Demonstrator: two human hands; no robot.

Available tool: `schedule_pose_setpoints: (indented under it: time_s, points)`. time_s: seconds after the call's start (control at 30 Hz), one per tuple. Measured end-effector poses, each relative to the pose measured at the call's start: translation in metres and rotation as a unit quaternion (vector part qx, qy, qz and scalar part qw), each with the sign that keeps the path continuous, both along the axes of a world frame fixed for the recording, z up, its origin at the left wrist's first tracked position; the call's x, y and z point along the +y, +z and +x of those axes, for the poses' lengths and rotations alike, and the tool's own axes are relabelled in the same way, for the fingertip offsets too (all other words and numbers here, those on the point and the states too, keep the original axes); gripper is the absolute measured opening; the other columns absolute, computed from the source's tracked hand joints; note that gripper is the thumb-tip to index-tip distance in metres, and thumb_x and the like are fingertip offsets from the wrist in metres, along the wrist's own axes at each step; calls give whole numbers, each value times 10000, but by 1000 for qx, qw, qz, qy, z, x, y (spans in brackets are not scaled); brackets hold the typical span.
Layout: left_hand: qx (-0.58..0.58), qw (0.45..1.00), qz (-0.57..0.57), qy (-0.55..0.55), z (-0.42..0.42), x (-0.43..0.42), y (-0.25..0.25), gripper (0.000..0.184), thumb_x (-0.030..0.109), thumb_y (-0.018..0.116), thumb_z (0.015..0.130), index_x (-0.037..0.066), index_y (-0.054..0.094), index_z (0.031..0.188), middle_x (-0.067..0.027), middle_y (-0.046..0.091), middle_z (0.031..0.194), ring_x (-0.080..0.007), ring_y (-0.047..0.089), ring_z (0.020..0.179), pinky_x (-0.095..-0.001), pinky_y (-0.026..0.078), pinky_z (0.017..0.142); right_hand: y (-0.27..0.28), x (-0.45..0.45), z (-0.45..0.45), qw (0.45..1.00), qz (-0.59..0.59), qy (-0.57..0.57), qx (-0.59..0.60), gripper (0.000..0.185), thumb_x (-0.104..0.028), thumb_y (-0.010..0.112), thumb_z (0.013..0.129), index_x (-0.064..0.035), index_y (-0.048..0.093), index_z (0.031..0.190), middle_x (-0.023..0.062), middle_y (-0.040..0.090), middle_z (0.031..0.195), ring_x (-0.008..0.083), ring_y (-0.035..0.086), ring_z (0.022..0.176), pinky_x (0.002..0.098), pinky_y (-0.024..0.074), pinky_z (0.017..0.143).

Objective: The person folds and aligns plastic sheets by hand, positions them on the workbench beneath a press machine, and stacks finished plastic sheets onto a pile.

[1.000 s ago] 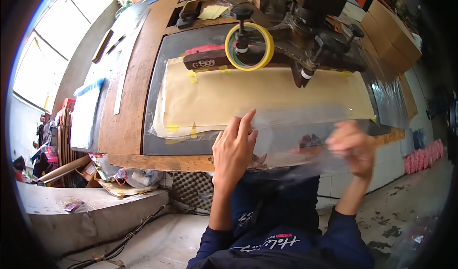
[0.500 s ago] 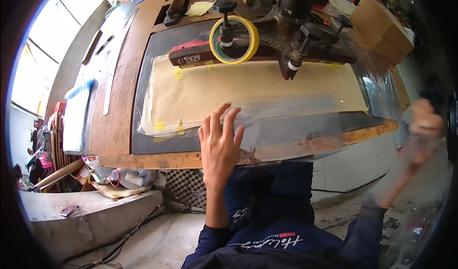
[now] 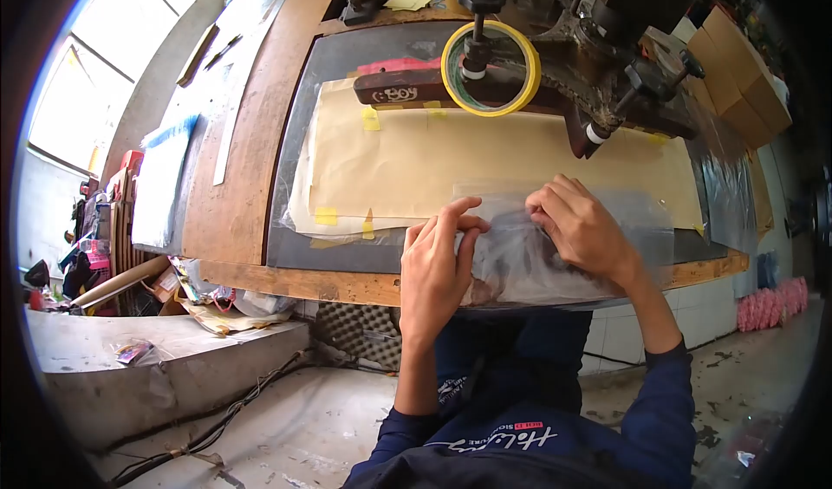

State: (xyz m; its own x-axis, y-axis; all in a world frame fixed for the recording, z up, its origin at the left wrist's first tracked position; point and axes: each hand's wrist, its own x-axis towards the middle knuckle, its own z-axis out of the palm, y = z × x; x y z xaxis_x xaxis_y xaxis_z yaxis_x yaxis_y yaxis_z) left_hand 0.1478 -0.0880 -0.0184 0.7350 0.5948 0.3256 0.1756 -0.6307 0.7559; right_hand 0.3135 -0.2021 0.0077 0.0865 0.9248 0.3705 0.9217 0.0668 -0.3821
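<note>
A thin clear plastic sheet (image 3: 511, 268) lies wrinkled over the front edge of the workbench, partly covering a cream paper sheet (image 3: 511, 155). My left hand (image 3: 438, 259) is at the plastic's left side, its fingers bent and thumb and fingertips drawn together at the film. To its right, my right hand (image 3: 581, 229) has its fingers closed in a pinch on the same plastic, which is bunched beneath it. Yellow tape pieces (image 3: 326, 217) stick to the cream paper. The exact grip of the left fingertips is partly hidden.
Behind the paper stands a dark machine clamp bar (image 3: 403, 88) with black knobs; a yellow tape roll (image 3: 490, 68) hangs on one knob. A long ruler (image 3: 238, 116) and a pale blue-edged stack (image 3: 165, 181) lie left. Cardboard boxes (image 3: 737, 68) stand at right.
My right hand has come in from the far right and now pinches the plastic. My left hand's spread fingers have curled inward. The plastic has bunched up, and the view has shifted.
</note>
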Motion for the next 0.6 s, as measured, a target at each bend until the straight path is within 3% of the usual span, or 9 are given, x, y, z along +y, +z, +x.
schedule_pose_setpoints:
  time_s: [0.13,0.3,0.4,0.47,0.6]
  points:
    - [-12,1000,-5,7,0,0,0,354,32,552,846,96,499,1190,-17,655,859,-197,605,837,-327,392,803,-2,6,5,999,0,32,-18,100,-14,589,767,7,557,859,114,559,791,269,541,776,356,441,733]
    - [-12,1000,13,4,-2,0,-2,426,55,580,836,88,471,1247,-28,650,861,-201,602,844,-328,397,818,0,9,3,997,-23,49,-56,364,-21,588,767,24,557,1126,113,563,823,264,544,813,361,447,775]
    - [-11,1000,17,0,-1,-1,1,461,69,610,819,78,465,1256,-22,647,860,-205,599,841,-330,401,822,3,7,3,995,-45,47,-70,421,-31,583,764,19,537,1179,117,565,844,262,542,832,369,445,794]
    - [-5,1000,9,12,-1,-2,2,497,35,654,759,57,499,1231,-43,663,851,-207,616,846,-330,402,855,3,6,2,994,-45,44,-93,412,-37,576,764,18,542,1170,122,562,852,261,540,837,370,444,800]
    - [-3,1000,15,18,-2,-2,-1,482,49,672,748,74,535,1209,-40,661,842,-199,611,839,-320,405,830,0,2,-10,990,-38,-9,-137,381,-51,553,758,4,563,1135,118,542,883,255,531,867,350,444,797]
